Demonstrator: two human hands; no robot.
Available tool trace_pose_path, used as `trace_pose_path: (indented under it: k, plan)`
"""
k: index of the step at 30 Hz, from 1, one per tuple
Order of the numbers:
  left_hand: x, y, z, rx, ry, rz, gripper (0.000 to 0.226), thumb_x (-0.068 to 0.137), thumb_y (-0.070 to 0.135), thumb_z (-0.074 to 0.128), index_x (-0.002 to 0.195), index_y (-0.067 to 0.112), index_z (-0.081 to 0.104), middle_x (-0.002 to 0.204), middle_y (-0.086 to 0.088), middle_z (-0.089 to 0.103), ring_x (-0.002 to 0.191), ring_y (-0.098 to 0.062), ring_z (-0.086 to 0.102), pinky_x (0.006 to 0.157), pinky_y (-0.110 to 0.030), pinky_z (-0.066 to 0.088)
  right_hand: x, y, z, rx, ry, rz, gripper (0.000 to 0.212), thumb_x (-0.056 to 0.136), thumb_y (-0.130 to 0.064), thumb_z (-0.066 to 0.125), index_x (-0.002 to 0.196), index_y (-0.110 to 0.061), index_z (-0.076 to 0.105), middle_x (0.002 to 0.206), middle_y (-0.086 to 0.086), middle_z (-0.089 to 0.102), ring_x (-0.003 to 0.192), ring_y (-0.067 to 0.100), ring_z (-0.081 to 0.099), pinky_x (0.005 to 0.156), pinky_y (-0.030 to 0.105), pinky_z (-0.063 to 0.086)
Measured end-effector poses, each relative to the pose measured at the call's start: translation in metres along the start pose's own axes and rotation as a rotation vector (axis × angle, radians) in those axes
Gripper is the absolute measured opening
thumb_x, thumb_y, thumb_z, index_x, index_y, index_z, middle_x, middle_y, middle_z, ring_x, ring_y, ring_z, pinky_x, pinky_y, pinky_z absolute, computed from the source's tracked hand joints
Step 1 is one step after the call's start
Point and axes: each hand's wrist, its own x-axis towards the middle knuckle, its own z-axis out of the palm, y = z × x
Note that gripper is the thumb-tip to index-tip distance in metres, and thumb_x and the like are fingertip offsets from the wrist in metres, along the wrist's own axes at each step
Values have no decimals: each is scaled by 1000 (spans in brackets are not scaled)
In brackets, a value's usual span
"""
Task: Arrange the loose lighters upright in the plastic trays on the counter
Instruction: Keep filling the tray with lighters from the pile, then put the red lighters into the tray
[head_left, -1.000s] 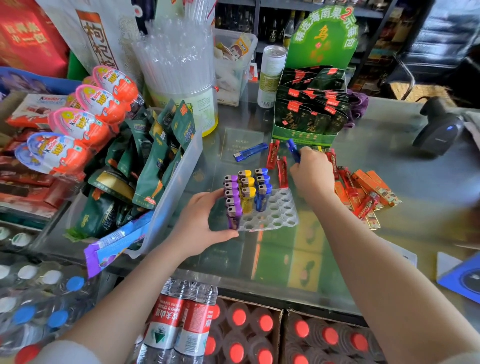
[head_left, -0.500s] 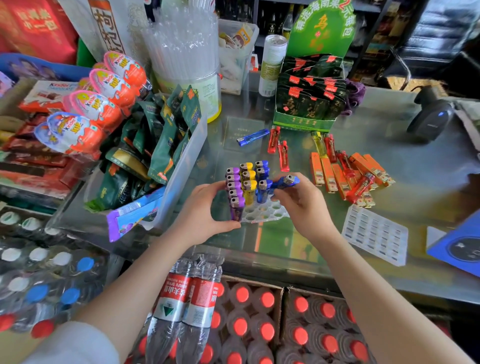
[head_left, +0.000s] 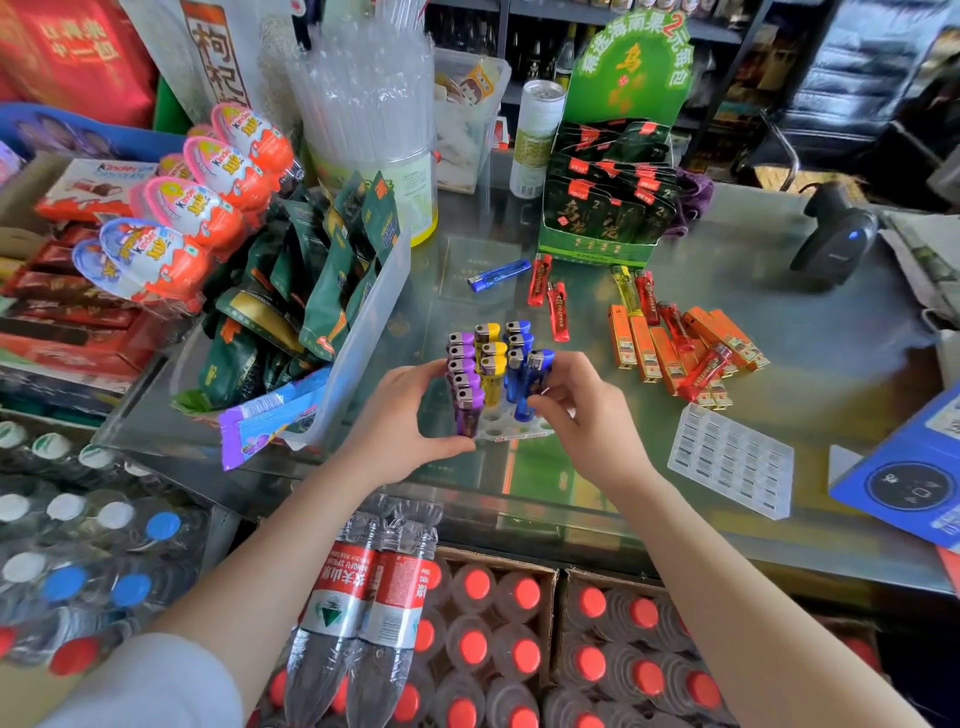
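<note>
My right hand fingers pinch a blue lighter upright in the white tray; my left hand grips the tray's left edge beside purple lighters.

Blue lighter upright in right grip

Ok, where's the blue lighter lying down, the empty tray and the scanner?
Loose blue lighter (head_left: 497, 274), head view, middle of its body.
Empty tray (head_left: 731, 460), head view, centre of its grid.
Scanner (head_left: 835, 240), head view, its dark head.
</note>
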Motion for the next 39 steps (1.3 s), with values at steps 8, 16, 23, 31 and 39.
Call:
trace_pose_path:
  k: [8, 16, 23, 31, 39]
  plan:
    - [-2, 6, -3, 3, 15, -4, 72, 59, 39, 80, 123, 27, 48, 118, 5, 57, 114, -19, 44, 94, -37, 37, 0, -2, 5, -88, 7, -74, 16, 86, -4, 58, 101, -5, 56, 90, 2, 60, 76, 11, 55, 70, 21, 45]
    - [-3, 8, -3, -4, 15, -22, 74, 60, 37, 80, 125, 25, 46, 121, 3, 55, 116, -18, 42, 95, -35, 35, -1, 1, 9, -116, 3, -116, 12, 83, -6, 63, 95, -6, 60, 84, -11, 52, 67, 10, 53, 61, 5, 39]
    - [-4, 11, -4, -2, 18, -19, 72, 62, 36, 79, 125, 26, 47, 121, 3, 55, 117, -19, 42, 96, -35, 34, 4, 9, 4, -124, 11, -11, 9, 83, -11, 63, 91, -13, 64, 71, -26, 47, 68, 11, 44, 58, 16, 34]
    - [-5, 4, -3, -80, 60, -15, 63, 59, 40, 78, 114, 30, 51, 113, 14, 54, 113, -14, 46, 96, -40, 40, 10, 25, -2, -215, -30, -63, 10, 80, -8, 64, 89, -13, 61, 85, -6, 58, 75, 10, 47, 65, 13, 36]
    - [-1, -1, -1, -77, 158, -26, 62, 64, 27, 77, 118, 26, 46, 112, 12, 48, 111, -9, 42, 89, -19, 32, 87, 13, 8, -281, 43, 9, 29, 92, 0, 37, 110, -8, 59, 115, 8, 59, 100, 17, 54, 78, 21, 41]
